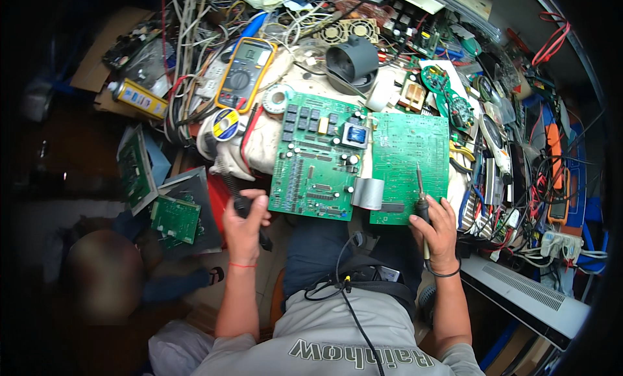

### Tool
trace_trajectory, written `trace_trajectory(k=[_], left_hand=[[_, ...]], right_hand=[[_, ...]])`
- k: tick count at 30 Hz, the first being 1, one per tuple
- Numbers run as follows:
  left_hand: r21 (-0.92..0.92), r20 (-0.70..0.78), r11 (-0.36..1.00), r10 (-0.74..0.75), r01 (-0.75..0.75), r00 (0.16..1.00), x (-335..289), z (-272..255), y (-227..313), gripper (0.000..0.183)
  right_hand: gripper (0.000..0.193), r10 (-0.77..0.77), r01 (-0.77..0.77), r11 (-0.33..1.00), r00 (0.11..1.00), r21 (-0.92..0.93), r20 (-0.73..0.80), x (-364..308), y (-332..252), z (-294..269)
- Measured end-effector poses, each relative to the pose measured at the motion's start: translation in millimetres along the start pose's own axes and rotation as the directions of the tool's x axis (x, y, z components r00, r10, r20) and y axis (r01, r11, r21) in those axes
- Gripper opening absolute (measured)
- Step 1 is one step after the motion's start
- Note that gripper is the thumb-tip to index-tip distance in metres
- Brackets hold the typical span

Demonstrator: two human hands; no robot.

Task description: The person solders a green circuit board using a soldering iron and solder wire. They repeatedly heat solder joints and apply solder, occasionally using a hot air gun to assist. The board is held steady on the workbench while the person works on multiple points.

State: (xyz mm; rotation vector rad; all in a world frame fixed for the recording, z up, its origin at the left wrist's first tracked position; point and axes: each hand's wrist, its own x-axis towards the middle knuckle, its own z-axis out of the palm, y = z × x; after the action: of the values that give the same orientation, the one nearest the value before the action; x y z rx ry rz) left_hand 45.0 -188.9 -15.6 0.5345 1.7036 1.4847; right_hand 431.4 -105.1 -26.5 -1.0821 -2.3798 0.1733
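My right hand (439,230) is closed around a soldering iron (421,204), its thin metal tip pointing away from me over the right green circuit board (405,142). Whether the tip touches the board I cannot tell. My left hand (245,228) grips a long black stick-like tool (241,205) off the bench's near left edge; its exact kind is unclear. Between my hands lies the left circuit board (305,175), component side up, with relays, chips and a blue transformer (355,135). A grey ribbon cable (368,194) joins the two boards.
Behind the boards are a yellow multimeter (246,74), solder reels (226,125) and a dark grey round holder (352,58). Yellow-handled pliers (462,156), cables and electronic parts crowd the right side. More circuit boards (175,219) lie at lower left, where another person is partly visible.
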Motion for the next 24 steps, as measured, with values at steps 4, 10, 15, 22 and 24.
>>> trace_trajectory(k=[4, 10, 15, 22, 24], left_hand=[[-0.061, 0.071, 0.998, -0.03, 0.034, 0.997, -7, 13, -10, 0.028], [-0.064, 0.129, 0.996, -0.056, 0.065, 0.99, -15, 6, -17, 0.023], [-0.154, -0.001, 0.986, 0.066, -0.066, 0.998, 4, -8, -35, 0.024], [0.017, -0.336, 0.961, 0.266, -0.276, 0.904, 72, -14, -64, 0.015], [-0.032, -0.28, 0.953, 0.28, -0.3, 0.918, 85, -11, -72, 0.017]], right_hand=[[0.03, -0.101, 0.101, 0.995, 0.995, -0.023, -0.004, -6, 19, -9], [0.032, -0.11, 0.108, 0.992, 0.994, -0.071, -0.019, -10, 40, -19], [0.051, -0.131, 0.129, 0.991, 0.989, -0.027, -0.064, -22, 37, -16], [0.048, -0.048, 0.062, 0.996, 0.979, 0.067, -0.199, -38, 16, -20], [0.047, -0.03, 0.045, 0.997, 0.976, 0.066, -0.214, -41, 9, -20]])
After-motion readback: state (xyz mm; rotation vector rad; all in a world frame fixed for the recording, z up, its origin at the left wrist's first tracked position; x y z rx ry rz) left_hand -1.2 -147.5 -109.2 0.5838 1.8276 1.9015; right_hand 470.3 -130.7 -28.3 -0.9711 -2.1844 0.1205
